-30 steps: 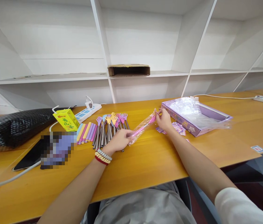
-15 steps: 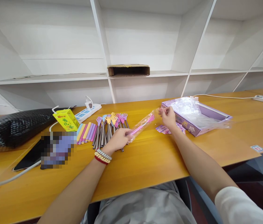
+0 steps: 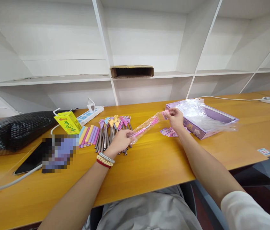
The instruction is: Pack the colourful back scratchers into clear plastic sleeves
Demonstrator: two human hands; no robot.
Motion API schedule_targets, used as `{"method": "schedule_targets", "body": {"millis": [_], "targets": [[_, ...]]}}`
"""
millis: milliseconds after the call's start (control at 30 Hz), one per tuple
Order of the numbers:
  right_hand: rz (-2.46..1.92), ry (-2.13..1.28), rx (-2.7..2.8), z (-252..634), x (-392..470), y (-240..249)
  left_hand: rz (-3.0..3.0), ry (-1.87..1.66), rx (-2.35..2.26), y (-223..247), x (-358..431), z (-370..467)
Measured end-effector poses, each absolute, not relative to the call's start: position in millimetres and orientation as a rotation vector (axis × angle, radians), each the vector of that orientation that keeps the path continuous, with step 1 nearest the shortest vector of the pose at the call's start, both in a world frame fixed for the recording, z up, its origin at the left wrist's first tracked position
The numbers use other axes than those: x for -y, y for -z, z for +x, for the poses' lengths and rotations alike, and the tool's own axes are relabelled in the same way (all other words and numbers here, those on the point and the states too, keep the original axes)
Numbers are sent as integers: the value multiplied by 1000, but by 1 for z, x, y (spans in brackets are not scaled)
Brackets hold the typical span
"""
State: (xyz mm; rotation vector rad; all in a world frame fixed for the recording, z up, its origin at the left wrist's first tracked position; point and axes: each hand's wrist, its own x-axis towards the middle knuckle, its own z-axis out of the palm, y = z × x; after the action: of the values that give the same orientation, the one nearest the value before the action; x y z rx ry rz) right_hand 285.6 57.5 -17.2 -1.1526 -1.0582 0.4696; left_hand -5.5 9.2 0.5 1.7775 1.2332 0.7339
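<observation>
My left hand (image 3: 120, 140) is closed on the lower end of a clear plastic bag (image 3: 138, 135) with a pink back scratcher (image 3: 149, 124) inside. At the bag's other end, my right hand (image 3: 175, 118) pinches a small pink card (image 3: 165, 114); whether the card sits in or on the bag I cannot tell. The bag is held slantwise above the table. Beside my left hand lie several back scratchers (image 3: 105, 137) with metal rods and coloured claw heads. Several pastel handle tubes (image 3: 90, 135) lie left of them. Below my right hand are pink-purple cards (image 3: 169, 132).
A purple box (image 3: 198, 132) with clear bags (image 3: 192, 107) stands at the right. Left are a yellow drink carton (image 3: 68, 123), a power strip (image 3: 93, 115), a dark tablet-like device (image 3: 31, 159) and a black bubble-wrapped bundle (image 3: 17, 131). White shelves with a cardboard box (image 3: 132, 71) rise behind.
My right hand has shifted slightly right and up, and the pink card in its fingers now shows more fully at the bag's end. My left hand has barely moved.
</observation>
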Motion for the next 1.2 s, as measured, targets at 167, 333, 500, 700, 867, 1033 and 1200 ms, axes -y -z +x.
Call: {"method": "schedule_targets", "body": {"millis": [167, 333, 500, 700, 867, 1033, 1200], "targets": [[-1120, -511, 1090, 282, -55, 14, 1769, -760, -1213, -1, -10, -5], [-1195, -556, 1166, 283, -54, 15, 1778, -780, -1138, 0, -11, -6], [-1229, -567, 1195, 290, -56, 18, 1802, -794, -1165, 0, -12, -6], [-1210, -592, 1123, 289, -58, 19, 1827, -782, -1163, 1, -13, -7], [-1264, -582, 1039, 288, -56, 16, 1829, -778, -1160, 1, -12, -6], [-1277, -611, 1046, 290, -58, 18, 1801, -777, -1134, -1, -10, -4], [-1262, -626, 1206, 292, -60, 21, 1825, -758, -1158, -2, -10, -5]]}}
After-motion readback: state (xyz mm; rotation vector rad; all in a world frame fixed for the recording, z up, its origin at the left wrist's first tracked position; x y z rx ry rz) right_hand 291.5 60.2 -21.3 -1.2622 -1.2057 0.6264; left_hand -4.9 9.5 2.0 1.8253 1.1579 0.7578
